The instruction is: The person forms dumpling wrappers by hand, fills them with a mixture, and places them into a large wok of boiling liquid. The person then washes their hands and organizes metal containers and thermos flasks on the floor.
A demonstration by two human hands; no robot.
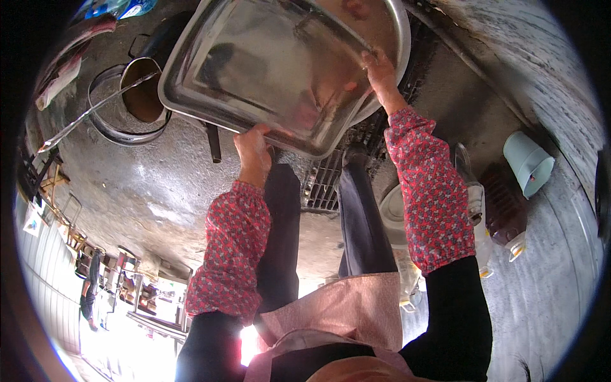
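Note:
A large rectangular stainless steel tray (258, 71) is held out before me, tilted, with its shiny inside showing blurred reflections. My left hand (253, 148) grips the near rim, the thumb lying over the edge. On the right-hand rim, my right hand (382, 79) has hold of the tray. Behind the tray's right side, partly covered by it, is a large round metal basin (402, 28). Whether tray and basin touch, I cannot tell. Both forearms wear red flowered sleeves.
A floor drain grate (322, 191) lies by my feet. To the left are an open dark container (143, 107), a long metal rod (100, 110) and a dark pipe end (214, 148). A pale blue bucket (525, 160) and large plastic bottles (508, 229) line the right wall. Another person (89, 291) is far left.

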